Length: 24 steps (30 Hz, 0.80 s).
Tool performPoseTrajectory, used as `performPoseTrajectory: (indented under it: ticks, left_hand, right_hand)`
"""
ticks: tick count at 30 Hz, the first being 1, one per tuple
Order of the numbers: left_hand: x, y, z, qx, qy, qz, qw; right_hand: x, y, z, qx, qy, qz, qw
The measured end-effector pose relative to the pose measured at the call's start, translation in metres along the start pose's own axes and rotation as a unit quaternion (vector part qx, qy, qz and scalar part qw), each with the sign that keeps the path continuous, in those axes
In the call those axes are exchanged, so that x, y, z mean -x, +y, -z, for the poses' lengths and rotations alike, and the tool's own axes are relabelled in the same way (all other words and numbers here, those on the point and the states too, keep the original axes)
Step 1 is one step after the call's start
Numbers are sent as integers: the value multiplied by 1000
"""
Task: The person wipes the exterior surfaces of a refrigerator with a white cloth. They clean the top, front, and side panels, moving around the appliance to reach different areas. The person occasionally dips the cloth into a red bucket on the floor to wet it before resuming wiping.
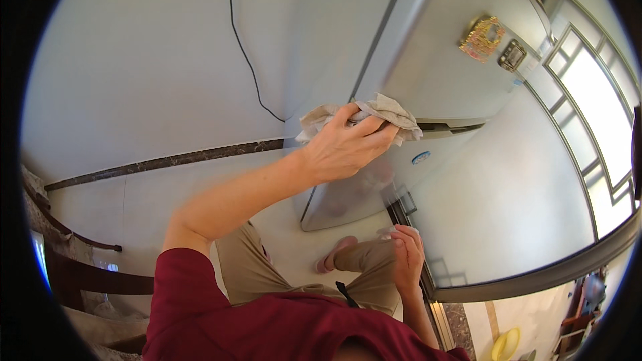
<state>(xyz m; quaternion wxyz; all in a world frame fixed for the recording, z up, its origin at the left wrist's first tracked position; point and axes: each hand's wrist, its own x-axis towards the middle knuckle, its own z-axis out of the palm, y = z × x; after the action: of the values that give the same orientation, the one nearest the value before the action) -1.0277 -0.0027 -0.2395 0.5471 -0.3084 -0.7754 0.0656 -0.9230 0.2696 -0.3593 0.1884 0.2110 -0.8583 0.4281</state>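
Note:
My left hand [346,148] reaches up across the middle of the view, its fingers spread over a crumpled greyish-white cloth [393,110]. The cloth lies at the front edge of a silver refrigerator [431,70], near the dark handle recess [451,128] between its upper and lower doors. My palm and thumb are mostly hidden. Lower down, my right hand [409,260] is beside my right knee with its fingers curled. Something small and whitish [386,231] shows at its fingertips; whether the hand grips it is unclear.
Two decorative magnets, one gold and pink [482,39], one dark-framed [512,55], sit on the upper door; a blue oval sticker [421,158] is below. A black cable [246,55] runs down the wall. A frosted-glass door [506,200] stands right, wooden furniture [100,276] left, a yellow basin [505,345] lower right.

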Motion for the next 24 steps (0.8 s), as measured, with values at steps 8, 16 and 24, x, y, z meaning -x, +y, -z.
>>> performPoseTrajectory:
  ticks: [8,16,24]
  left_hand:
    - [-70,-75,-17,303,256,223,890]
    - [97,-94,-160,387,204,551,711]
    - [23,-133,-159,336,231,474,780]
  right_hand:
    - [-35,1,0,35,-22,57,997]
    - [-177,-78,20,226,36,370,900]
    - [-289,-89,23,352,208,634,656]
